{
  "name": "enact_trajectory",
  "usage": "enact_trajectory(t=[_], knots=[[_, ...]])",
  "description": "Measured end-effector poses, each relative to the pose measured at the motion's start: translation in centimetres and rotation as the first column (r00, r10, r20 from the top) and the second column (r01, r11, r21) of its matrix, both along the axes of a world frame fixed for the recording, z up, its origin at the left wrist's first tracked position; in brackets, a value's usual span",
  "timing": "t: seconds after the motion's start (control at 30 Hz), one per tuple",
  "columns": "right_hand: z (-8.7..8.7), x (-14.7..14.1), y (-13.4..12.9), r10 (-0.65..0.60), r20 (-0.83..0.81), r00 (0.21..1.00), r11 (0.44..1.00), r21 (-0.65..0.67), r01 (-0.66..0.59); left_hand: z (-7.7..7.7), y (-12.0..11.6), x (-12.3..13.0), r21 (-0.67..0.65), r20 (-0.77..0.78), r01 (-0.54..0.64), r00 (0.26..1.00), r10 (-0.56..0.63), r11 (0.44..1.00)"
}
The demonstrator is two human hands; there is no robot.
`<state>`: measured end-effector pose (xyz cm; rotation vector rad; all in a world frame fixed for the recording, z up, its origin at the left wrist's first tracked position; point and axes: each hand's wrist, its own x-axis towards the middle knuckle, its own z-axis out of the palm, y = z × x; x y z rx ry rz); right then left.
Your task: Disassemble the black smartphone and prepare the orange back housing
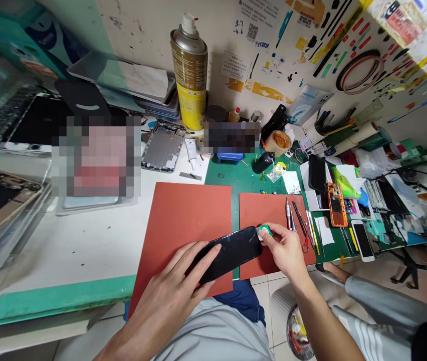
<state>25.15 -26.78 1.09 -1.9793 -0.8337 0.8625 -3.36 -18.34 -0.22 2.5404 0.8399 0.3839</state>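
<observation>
A black phone point(234, 253) is held at a slant over the gap between two red-brown mats, the left mat point(194, 210) and the right mat point(251, 210). My left hand point(183, 273) grips the phone's left end, its fingers lying across the dark screen. At the phone's upper right corner, my right hand point(283, 246) pinches a small green and white item point(265, 231) between thumb and fingers. The item touches or nearly touches the phone's edge. Its exact shape is partly hidden by the fingertips.
Tweezers point(299, 219) and other slim tools lie on the right mat. Behind stand a yellow spray can point(191, 75) and a black bottle point(263, 163). An orange phone shell point(336, 204) and a white phone point(362, 240) lie right. Another person's legs point(382, 306) show lower right.
</observation>
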Motion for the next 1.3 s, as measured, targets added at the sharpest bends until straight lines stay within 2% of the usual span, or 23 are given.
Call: enact_trajectory(t=[0.3, 0.57, 0.7, 0.83, 0.97, 1.3], knots=[[0.7, 0.2, 0.6, -0.05, -0.171, 0.984, 0.999, -0.003, 0.05, -0.1, -0.2, -0.1, -0.014, -0.003, -0.005, 1.0, 0.004, 1.0], [0.7, 0.3, 0.7, -0.044, -0.185, 0.982, 0.999, 0.0, 0.044, -0.4, -0.3, -0.1, -0.07, 0.042, -0.027, 0.999, 0.03, 0.997], [0.6, 0.2, 0.5, -0.012, -0.098, 0.995, 1.0, 0.001, 0.012, -0.1, -0.2, 0.1, -0.087, 0.045, -0.031, 0.998, 0.035, 0.996], [1.0, -0.7, 0.0, -0.002, 0.119, 0.993, 1.0, 0.005, 0.002, 0.0, -0.1, 0.1, -0.111, 0.03, -0.046, 0.998, 0.05, 0.993], [1.3, -1.9, -0.6, 0.0, 0.319, 0.948, 1.0, 0.017, -0.005, 0.0, 0.0, 0.2, -0.1, 0.038, -0.046, 0.998, 0.05, 0.994], [1.6, -2.4, -1.7, 0.083, 0.471, 0.878, 0.997, -0.033, -0.076, 0.3, 0.1, 0.2, -0.089, 0.044, -0.028, 0.999, 0.032, 0.996]])
